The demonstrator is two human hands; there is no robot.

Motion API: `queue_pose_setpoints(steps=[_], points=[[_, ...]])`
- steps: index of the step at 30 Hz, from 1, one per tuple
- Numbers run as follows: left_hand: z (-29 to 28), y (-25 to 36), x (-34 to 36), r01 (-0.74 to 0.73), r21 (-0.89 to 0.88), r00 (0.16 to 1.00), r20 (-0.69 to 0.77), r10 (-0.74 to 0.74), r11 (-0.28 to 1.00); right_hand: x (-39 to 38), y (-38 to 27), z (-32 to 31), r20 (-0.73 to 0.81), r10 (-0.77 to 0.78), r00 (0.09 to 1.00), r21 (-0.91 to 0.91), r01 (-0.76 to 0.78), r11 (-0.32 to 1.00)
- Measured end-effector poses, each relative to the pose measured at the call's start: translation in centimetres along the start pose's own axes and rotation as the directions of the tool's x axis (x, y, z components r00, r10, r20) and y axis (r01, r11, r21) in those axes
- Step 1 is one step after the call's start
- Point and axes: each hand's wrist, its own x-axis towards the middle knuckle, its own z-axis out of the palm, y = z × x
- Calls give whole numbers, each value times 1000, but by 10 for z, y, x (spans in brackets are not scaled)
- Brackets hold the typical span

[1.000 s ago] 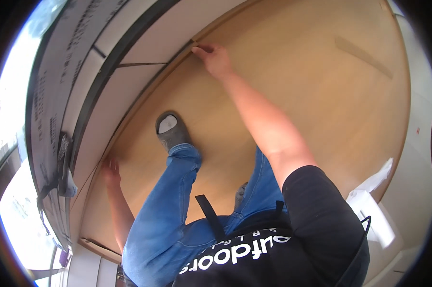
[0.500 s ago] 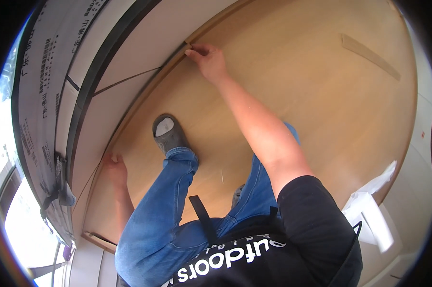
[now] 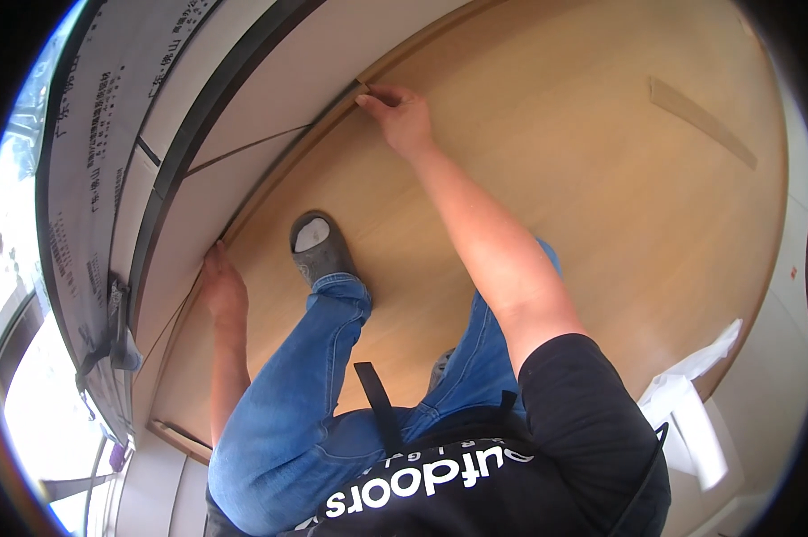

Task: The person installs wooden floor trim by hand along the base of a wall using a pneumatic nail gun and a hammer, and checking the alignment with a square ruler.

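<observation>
A large brown board point(image 3: 547, 170) lies under my feet, and a narrow brown edge strip point(image 3: 287, 170) runs along its left side against a pale panel point(image 3: 252, 112). Farther off, my right hand point(image 3: 404, 121) pinches the strip between thumb and fingers, at a spot where a short end or joint shows. Nearer to me, beside my left foot, my left hand point(image 3: 227, 286) is closed with its fingertips at the same strip. What lies between those fingertips is mostly hidden.
My left foot in a grey slipper point(image 3: 323, 249) stands on the board between my hands. Dark-framed panels wrapped in printed grey film point(image 3: 86, 179) rise on the left. A flat brown piece point(image 3: 701, 121) lies far right; crumpled white sheeting point(image 3: 690, 403) is at right.
My left hand has moved forward along the edge, and its fingers have come together at the strip. My right hand keeps its pinch. The view has shifted slightly.
</observation>
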Motion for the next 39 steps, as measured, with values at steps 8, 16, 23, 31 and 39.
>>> queue_pose_setpoints(steps=[8, 16, 23, 31, 39], points=[[9, -1, -4, 28, 102, 1000, 7, -29, 994, -6, -17, -3, 31, 47, 998, -75, -44, 996], [4, 9, 1, 30, 92, 999, 12, -31, 995, 2, 2, -4, 18, 17, 1000, 15, -17, 1000], [-7, -9, -9, -50, 13, 985, -165, 52, 999, -9, -5, 12, 66, -8, 998, -75, 13, 997], [19, 7, -3, -84, -117, 976, -208, 58, 990, -195, 100, -28, 467, -255, 847, -578, 510, 636], [31, -25, 25, 175, -66, 958, 243, -154, 982, -218, -72, -167, 270, -226, 936, -604, 347, 717]])
